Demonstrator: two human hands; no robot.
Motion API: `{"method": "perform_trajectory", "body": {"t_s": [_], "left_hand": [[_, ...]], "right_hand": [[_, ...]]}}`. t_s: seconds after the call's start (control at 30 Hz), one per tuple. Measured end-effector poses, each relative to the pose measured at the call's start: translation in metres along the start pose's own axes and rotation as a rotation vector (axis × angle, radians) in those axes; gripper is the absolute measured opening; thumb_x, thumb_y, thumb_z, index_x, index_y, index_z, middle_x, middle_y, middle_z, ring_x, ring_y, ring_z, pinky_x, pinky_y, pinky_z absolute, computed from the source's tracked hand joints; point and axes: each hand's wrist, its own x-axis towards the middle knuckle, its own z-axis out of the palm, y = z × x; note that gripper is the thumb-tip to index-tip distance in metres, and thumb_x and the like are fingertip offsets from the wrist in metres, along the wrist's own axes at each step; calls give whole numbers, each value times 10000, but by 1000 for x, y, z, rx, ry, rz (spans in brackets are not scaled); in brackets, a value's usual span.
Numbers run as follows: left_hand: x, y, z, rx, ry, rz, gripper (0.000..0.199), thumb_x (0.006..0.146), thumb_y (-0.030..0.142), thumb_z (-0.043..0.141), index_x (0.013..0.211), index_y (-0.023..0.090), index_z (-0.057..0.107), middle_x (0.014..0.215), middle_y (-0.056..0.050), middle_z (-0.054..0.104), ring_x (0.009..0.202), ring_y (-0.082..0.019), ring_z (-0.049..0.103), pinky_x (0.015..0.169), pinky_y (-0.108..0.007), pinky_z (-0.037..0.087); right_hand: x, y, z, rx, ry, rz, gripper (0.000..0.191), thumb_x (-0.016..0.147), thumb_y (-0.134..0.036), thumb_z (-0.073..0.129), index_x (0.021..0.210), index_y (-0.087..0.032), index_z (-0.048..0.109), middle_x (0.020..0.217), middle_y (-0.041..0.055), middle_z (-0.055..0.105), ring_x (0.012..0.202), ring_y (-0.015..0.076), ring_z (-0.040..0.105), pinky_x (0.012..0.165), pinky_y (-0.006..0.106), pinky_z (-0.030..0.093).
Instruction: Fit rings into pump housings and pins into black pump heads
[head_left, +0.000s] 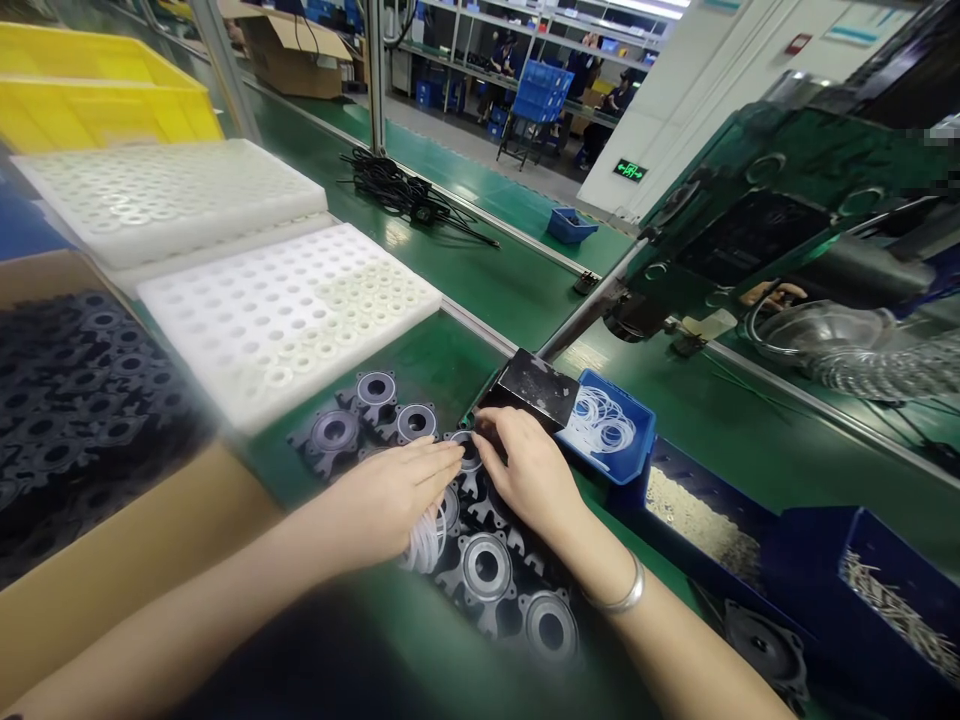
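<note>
Several dark round housings (487, 567) with ring-shaped centres lie in rows on the green bench. My left hand (397, 495) is closed round a bundle of thin white rings (425, 541), which hangs below its palm; its fingertips reach a housing near the black block (537, 388). My right hand (525, 470), with a silver bangle at the wrist, is over the same housing from the right. Its thumb and fingers are curled close together at the housing's edge; whatever they hold is too small to make out.
White trays (225, 330) with holes and rings stand left, beside a carton (217, 500) of dark parts. At right are a blue bin (641, 450) of white rings, further blue bins (817, 530) and an overhead machine (750, 210).
</note>
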Motion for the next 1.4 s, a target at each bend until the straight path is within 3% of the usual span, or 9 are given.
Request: {"method": "perform_trajectory", "body": {"t_s": [0.07,0.17,0.47,0.83,1.0,1.1,1.2,1.3,1.4], "left_hand": [[-1,-1,0,10,-29,-4,406,996,120,361,1329,22,572,1407,-167,565,1335,-264,526,1174,-445,416],[-1,-1,-2,27,-82,0,424,987,117,360,1354,28,553,1429,-158,545,1347,-259,513,1180,-432,403],[1,5,-4,50,-228,-45,473,965,101,375,1420,30,481,1515,-150,443,1416,-260,422,1214,-414,335],[0,12,4,151,-150,-37,470,940,76,370,1379,-2,521,1468,-186,500,1365,-290,484,1183,-414,370],[6,16,0,105,-40,-76,370,962,90,394,1241,28,630,1358,-186,602,1287,-281,553,1183,-457,359],[14,24,-12,11,54,-124,302,978,124,406,1080,71,685,1247,-161,659,1175,-274,613,1079,-449,465],[22,33,-20,-119,54,-143,248,957,124,432,974,95,678,1034,-123,703,960,-247,662,874,-398,560],[28,38,-20,-206,-4,-156,245,963,135,431,887,113,663,850,-77,683,796,-215,650,758,-370,562],[28,36,-16,-202,20,-161,317,1021,233,399,924,117,678,834,-75,693,788,-219,664,753,-381,568]], "right_hand": [[-3,1,-3,54,-39,-85,336,996,-147,455,1332,-150,474,1156,121,654,1093,251,568,962,427,497],[-8,3,-7,54,-107,-172,404,1002,-118,421,1400,-186,437,1258,119,639,1233,251,520,1017,451,478],[-33,9,-16,-8,-75,-134,376,995,-121,452,1368,-151,494,1191,145,647,1158,259,553,969,460,512],[-60,-13,-10,40,-74,-145,426,968,-66,421,1385,-130,479,1048,151,647,1076,279,531,912,486,492],[-49,-23,-31,210,-9,-99,422,992,-111,453,1401,-216,440,1175,101,662,1138,245,537,997,464,444],[-45,-34,-47,405,39,-11,317,982,-214,563,1296,-241,526,1115,65,664,1065,214,578,951,389,467],[-46,-42,-52,544,-23,18,65,946,-271,642,988,-222,637,931,33,643,874,175,598,788,306,489],[-49,-42,-50,586,16,88,149,945,-258,646,808,-208,616,805,3,615,751,139,578,690,266,462],[-52,-32,-47,564,51,141,151,943,-257,647,804,-207,619,804,2,615,754,140,577,704,270,457]]}}
